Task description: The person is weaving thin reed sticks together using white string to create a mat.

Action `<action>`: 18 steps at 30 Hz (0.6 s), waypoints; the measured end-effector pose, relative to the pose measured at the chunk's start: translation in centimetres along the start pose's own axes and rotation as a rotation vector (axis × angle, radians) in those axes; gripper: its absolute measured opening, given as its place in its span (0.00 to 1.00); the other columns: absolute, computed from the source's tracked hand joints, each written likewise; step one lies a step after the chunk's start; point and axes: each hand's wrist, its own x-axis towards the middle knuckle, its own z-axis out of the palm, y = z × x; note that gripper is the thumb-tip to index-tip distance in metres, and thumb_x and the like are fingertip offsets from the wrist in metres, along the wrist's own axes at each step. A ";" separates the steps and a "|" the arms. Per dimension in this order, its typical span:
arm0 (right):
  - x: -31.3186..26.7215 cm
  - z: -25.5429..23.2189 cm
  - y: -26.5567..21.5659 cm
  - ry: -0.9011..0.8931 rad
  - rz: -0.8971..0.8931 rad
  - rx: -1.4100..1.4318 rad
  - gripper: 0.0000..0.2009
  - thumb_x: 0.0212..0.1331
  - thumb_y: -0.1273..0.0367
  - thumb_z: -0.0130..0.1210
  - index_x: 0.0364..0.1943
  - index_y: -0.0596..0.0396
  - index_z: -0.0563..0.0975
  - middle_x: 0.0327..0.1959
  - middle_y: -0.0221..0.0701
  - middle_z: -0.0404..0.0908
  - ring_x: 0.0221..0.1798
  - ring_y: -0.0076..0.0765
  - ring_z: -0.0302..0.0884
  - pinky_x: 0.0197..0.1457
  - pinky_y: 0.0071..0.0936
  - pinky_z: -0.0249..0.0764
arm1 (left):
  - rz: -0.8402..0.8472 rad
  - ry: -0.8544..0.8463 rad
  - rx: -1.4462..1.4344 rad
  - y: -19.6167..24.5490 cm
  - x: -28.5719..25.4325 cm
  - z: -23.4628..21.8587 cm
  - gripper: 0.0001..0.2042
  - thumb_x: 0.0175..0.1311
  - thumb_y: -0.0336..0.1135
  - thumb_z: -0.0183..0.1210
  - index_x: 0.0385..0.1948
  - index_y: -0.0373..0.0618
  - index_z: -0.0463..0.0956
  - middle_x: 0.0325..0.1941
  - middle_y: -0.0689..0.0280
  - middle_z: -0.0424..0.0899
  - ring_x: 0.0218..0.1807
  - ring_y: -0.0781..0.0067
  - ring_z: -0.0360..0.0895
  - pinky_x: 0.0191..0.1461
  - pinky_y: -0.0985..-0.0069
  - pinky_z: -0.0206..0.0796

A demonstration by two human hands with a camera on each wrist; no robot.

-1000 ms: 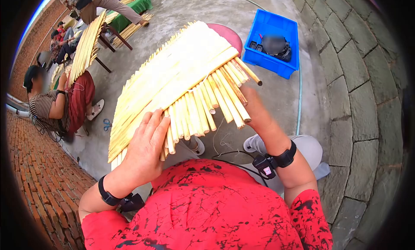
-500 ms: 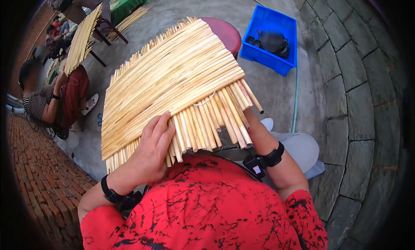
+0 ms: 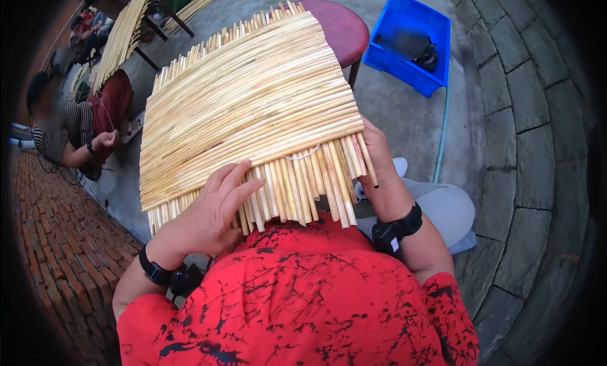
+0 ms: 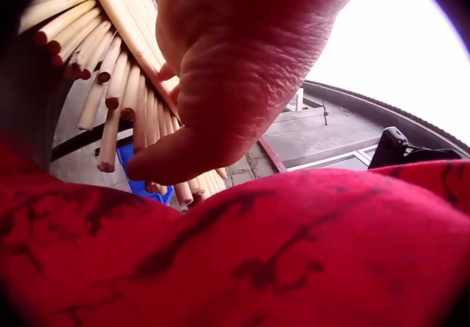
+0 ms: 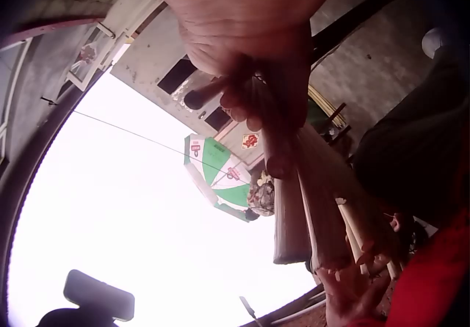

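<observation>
A mat of pale, straight stalks (image 3: 253, 94) lies tilted in front of my body, its long stalks packed side by side. Under its near edge a crosswise layer of stalks (image 3: 294, 189) sticks out, with uneven cut ends. A thin white cord (image 3: 303, 155) loops over those ends. My left hand (image 3: 212, 205) holds the near edge, fingers on top; in the left wrist view the thumb (image 4: 165, 158) is under the stalk ends. At the right edge my right hand (image 3: 381, 157) grips the mat, its fingertips curled around stalks (image 5: 301, 187) in the right wrist view.
A round red stool (image 3: 341, 28) stands behind the mat's far right corner. Right of it is a blue crate (image 3: 404, 72) holding dark items, with a hose (image 3: 441, 138) beside it. At left sits a person (image 3: 69, 122) near another stalk panel (image 3: 123, 37). A brick wall (image 3: 69, 220) is at lower left.
The mat has tilted and its near right corner has come up a little, then shifted. My right hand, mostly hidden under the stalks before, now shows at the right edge. My left hand stays at the near edge.
</observation>
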 end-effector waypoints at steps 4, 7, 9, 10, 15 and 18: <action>-0.2 -0.4 0.4 0.019 0.016 -0.016 0.15 0.59 0.71 0.42 0.48 0.63 0.70 0.43 0.39 0.76 0.43 0.31 0.76 0.47 0.25 0.72 | 0.065 -0.071 -0.181 -0.9 3.1 -2.0 0.30 0.37 0.25 0.60 0.52 0.41 0.65 0.56 0.53 0.65 0.56 0.50 0.63 0.59 0.64 0.56; -0.5 0.2 0.1 0.022 0.000 -0.048 0.15 0.59 0.72 0.41 0.48 0.63 0.70 0.43 0.38 0.76 0.42 0.30 0.77 0.47 0.24 0.72 | 0.117 0.179 -0.161 0.2 6.2 0.1 0.21 0.42 0.25 0.59 0.43 0.41 0.71 0.44 0.57 0.73 0.47 0.55 0.69 0.53 0.67 0.61; -0.6 0.4 0.1 0.023 -0.015 -0.030 0.14 0.59 0.72 0.40 0.47 0.62 0.71 0.42 0.38 0.76 0.42 0.30 0.77 0.46 0.24 0.72 | 0.148 0.262 0.046 0.2 7.6 1.1 0.16 0.43 0.26 0.60 0.37 0.42 0.71 0.39 0.58 0.73 0.41 0.56 0.69 0.45 0.67 0.63; -0.5 0.0 0.3 0.023 -0.023 -0.028 0.14 0.59 0.72 0.41 0.47 0.62 0.71 0.41 0.37 0.76 0.41 0.29 0.77 0.46 0.24 0.72 | 0.182 0.336 0.056 0.0 8.2 1.7 0.12 0.43 0.25 0.60 0.31 0.42 0.70 0.35 0.60 0.72 0.38 0.58 0.69 0.39 0.68 0.64; -0.3 -0.7 0.9 0.061 -0.022 0.024 0.13 0.59 0.72 0.42 0.45 0.63 0.71 0.40 0.37 0.76 0.40 0.29 0.77 0.44 0.24 0.73 | 0.269 0.333 0.209 -0.7 8.8 2.7 0.11 0.42 0.22 0.59 0.28 0.42 0.69 0.34 0.60 0.72 0.36 0.59 0.69 0.37 0.70 0.64; -0.3 -0.6 0.8 0.063 -0.017 0.039 0.13 0.59 0.71 0.42 0.46 0.63 0.71 0.40 0.38 0.76 0.40 0.29 0.77 0.44 0.24 0.73 | 0.261 0.357 0.226 -0.7 8.8 2.8 0.11 0.42 0.22 0.59 0.28 0.41 0.68 0.35 0.60 0.72 0.35 0.59 0.69 0.37 0.71 0.65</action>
